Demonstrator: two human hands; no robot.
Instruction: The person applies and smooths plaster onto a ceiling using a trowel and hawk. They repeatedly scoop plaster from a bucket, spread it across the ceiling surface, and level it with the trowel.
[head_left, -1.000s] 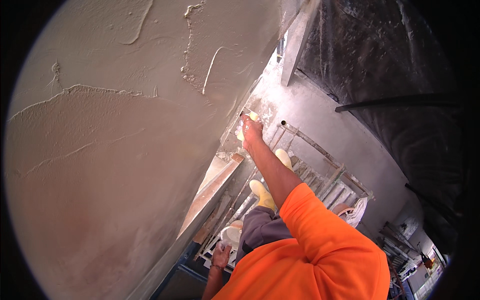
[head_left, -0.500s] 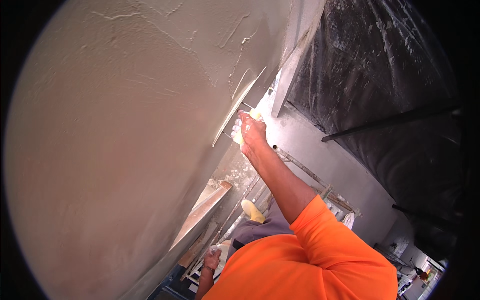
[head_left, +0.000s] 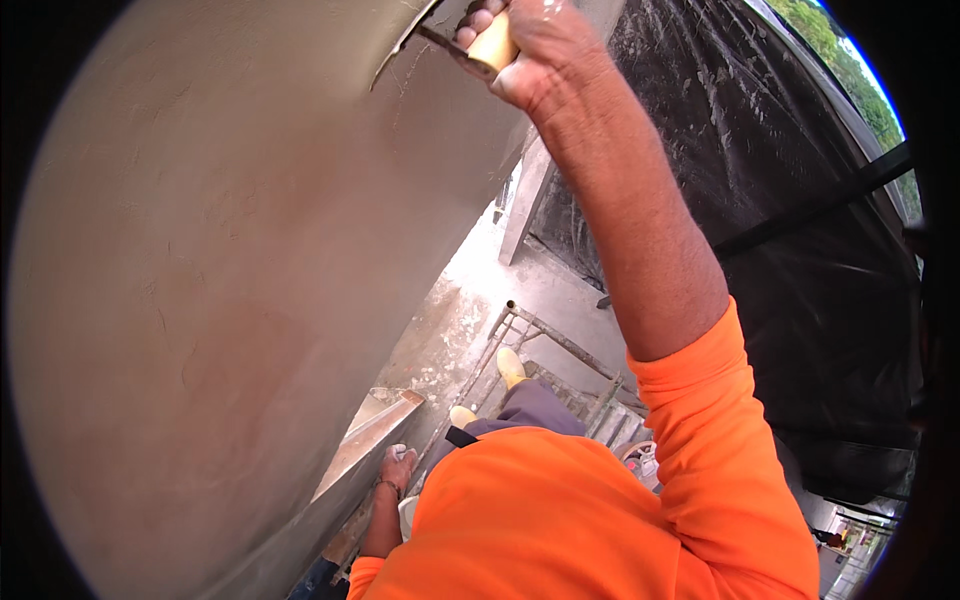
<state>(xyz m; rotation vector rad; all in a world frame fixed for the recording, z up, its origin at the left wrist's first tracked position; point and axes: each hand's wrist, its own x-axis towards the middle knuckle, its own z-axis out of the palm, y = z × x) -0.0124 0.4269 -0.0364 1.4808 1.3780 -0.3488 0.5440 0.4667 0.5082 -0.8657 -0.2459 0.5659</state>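
Observation:
High at the top of the view, my right hand [head_left: 545,50] is wrapped round the pale yellow handle of a plastering trowel [head_left: 494,47]. The trowel's thin blade lies against the smooth, wet-looking plastered wall [head_left: 240,260], partly cut off by the frame's upper edge. Low down by the foot of the wall is my left hand [head_left: 398,466], its fingers curled and dusted white. Whether anything is inside those fingers is too small to make out. A whitish rounded container [head_left: 407,515], half hidden by my shirt, sits beside the left wrist.
I stand in yellow boots [head_left: 510,368] on a slatted scaffold platform [head_left: 612,425] with a metal tube rail [head_left: 560,338]. A wooden board [head_left: 365,440] slants along the wall's base. Dark sheeting [head_left: 790,270] hangs on the right, crossed by a dark pole [head_left: 815,205].
My right hand has swept the trowel upward along the wall, and the arm is now stretched higher. My left hand has shifted slightly up and left, away from the white container.

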